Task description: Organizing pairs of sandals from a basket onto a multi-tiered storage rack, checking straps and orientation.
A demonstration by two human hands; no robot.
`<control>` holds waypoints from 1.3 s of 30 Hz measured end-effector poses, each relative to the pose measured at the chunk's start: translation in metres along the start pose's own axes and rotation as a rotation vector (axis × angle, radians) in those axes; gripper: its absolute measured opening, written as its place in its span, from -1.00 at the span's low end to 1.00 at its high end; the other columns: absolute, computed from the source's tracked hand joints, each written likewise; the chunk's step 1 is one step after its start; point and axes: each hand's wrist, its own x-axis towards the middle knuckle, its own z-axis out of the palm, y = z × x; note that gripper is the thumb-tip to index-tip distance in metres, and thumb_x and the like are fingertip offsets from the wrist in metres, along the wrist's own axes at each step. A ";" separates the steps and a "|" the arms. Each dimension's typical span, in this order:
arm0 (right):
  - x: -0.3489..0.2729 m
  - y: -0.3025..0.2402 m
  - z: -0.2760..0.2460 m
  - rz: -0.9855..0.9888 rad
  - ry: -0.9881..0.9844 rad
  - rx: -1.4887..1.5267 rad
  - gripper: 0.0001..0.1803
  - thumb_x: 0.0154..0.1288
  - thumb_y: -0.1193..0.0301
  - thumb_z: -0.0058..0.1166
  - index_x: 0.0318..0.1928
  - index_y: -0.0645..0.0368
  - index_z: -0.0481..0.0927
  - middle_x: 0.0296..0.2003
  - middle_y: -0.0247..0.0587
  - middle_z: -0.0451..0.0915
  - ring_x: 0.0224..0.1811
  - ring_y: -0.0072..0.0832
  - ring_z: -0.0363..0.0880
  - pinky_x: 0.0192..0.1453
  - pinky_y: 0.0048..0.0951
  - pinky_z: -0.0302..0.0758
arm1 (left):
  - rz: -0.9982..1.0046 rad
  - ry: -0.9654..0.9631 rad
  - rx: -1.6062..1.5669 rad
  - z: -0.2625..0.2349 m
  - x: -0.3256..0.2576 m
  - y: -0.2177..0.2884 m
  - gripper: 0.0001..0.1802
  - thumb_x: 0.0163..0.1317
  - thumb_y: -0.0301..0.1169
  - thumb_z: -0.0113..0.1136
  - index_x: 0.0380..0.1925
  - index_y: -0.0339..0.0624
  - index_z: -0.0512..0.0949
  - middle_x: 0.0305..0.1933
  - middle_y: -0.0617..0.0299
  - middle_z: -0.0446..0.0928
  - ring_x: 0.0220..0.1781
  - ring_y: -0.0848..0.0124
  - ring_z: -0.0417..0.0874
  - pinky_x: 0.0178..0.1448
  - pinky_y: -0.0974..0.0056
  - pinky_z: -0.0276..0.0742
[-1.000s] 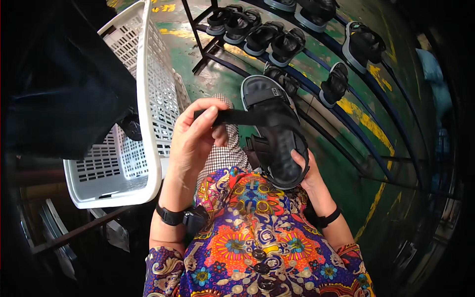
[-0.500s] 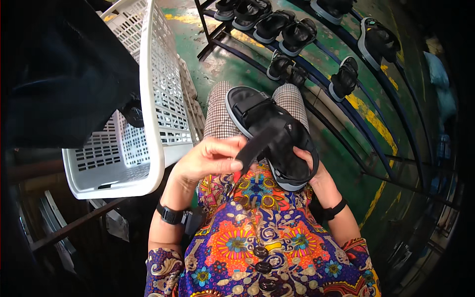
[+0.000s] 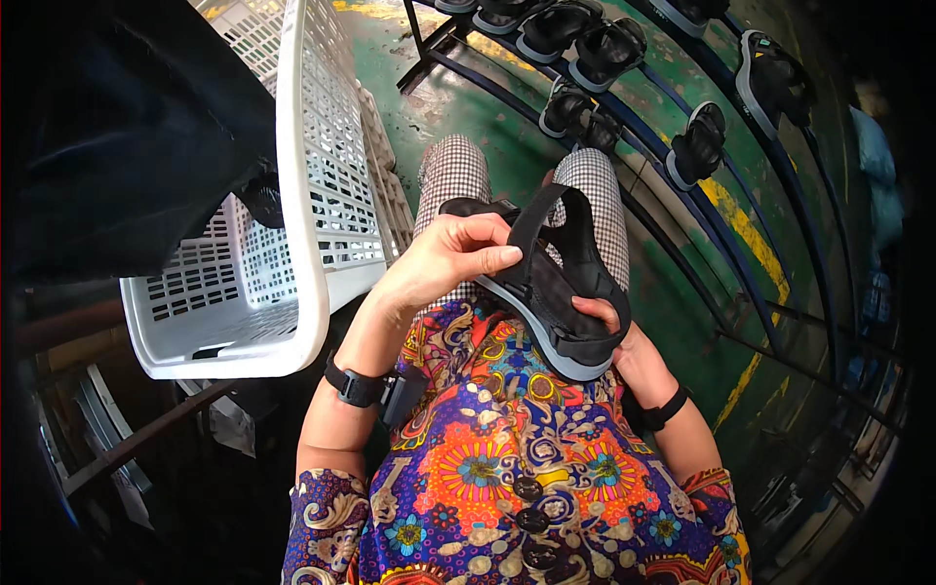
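Note:
A black sandal (image 3: 561,307) with a grey sole lies across my lap, its heel toward me and its toe pointing away to the left. My left hand (image 3: 453,255) is closed on the sandal's black ankle strap (image 3: 529,226), pinched between thumb and fingers; the strap stands up in a loop above the footbed. Around the heel's right side my right hand (image 3: 622,336) grips the sandal, thumb on the inside. The left hand covers part of the toe end.
On my left stands a white plastic basket (image 3: 314,292) with slotted walls, and black sheeting (image 3: 136,127) hangs over it. Ahead and to the right, a dark metal rack (image 3: 682,210) carries several black sandals (image 3: 697,146). The floor (image 3: 419,112) is green with worn yellow lines.
The strap was held flat and loose toward the left; now it is drawn up and over into a loop. My left hand has moved up and right, and the sandal has tilted.

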 end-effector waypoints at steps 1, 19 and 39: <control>0.000 0.000 0.001 -0.009 -0.008 0.004 -0.31 0.17 0.51 0.07 0.34 0.24 0.21 0.16 -0.09 0.47 0.13 -0.36 0.54 0.25 -0.37 0.45 | 0.054 -0.001 0.004 0.004 0.000 -0.002 -0.89 0.22 -0.40 0.27 -0.40 -0.21 0.62 -0.46 0.47 0.44 -0.41 0.69 0.39 -0.30 0.52 0.32; 0.004 0.005 -0.005 0.085 0.055 0.134 -0.41 0.19 0.53 0.02 0.28 0.24 0.31 0.10 -0.08 0.53 0.08 -0.34 0.57 0.20 -0.35 0.50 | -0.189 0.078 -0.283 -0.004 -0.028 -0.029 -0.75 0.34 -0.26 0.14 -0.22 -0.24 0.58 -0.53 0.30 0.54 -0.61 0.57 0.51 -0.53 0.48 0.42; -0.053 -0.053 0.034 -0.731 0.582 -1.186 -0.75 0.14 0.63 0.10 -0.13 0.23 0.61 -0.19 -0.16 0.58 -0.14 -0.46 0.58 -0.10 -0.51 0.50 | -0.149 0.118 -0.420 0.038 0.003 -0.054 -0.77 0.29 -0.33 0.20 -0.22 -0.29 0.60 -0.45 0.19 0.62 -0.52 0.55 0.59 -0.38 0.47 0.53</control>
